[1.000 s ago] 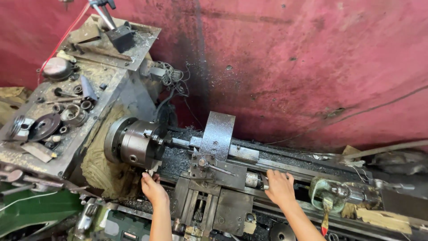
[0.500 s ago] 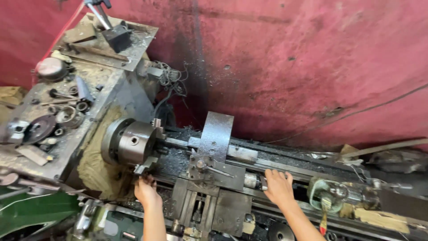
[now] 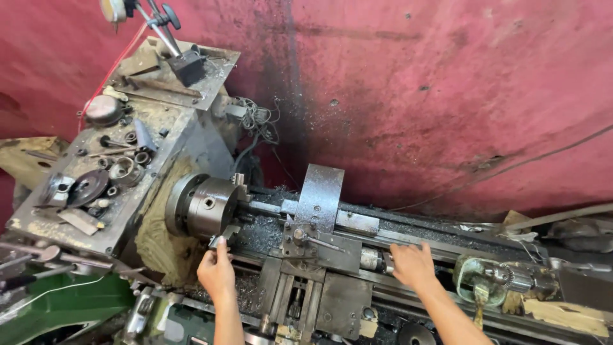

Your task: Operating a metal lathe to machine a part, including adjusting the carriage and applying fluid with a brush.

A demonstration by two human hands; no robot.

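Note:
I look down on an old metal lathe. Its steel chuck (image 3: 203,207) sits left of centre with a grey bar (image 3: 263,207) clamped in it. My left hand (image 3: 217,273) is just below the chuck, fingertips on a chuck jaw at its lower edge. My right hand (image 3: 414,264) rests flat on the carriage, next to a small steel handle (image 3: 372,259). The tool post (image 3: 317,199), a tall grey plate, stands between my hands. Metal chips lie on the bed under the bar.
The headstock top (image 3: 108,185) holds several rings, washers and tools. A dial gauge on a stand (image 3: 167,38) is at the back left. The tailstock with a drill chuck (image 3: 504,278) sits at right. A stained red wall (image 3: 434,96) runs behind.
My left hand has stayed under the chuck and now touches its lower jaw. The right hand stays on the carriage. The view has shifted slightly.

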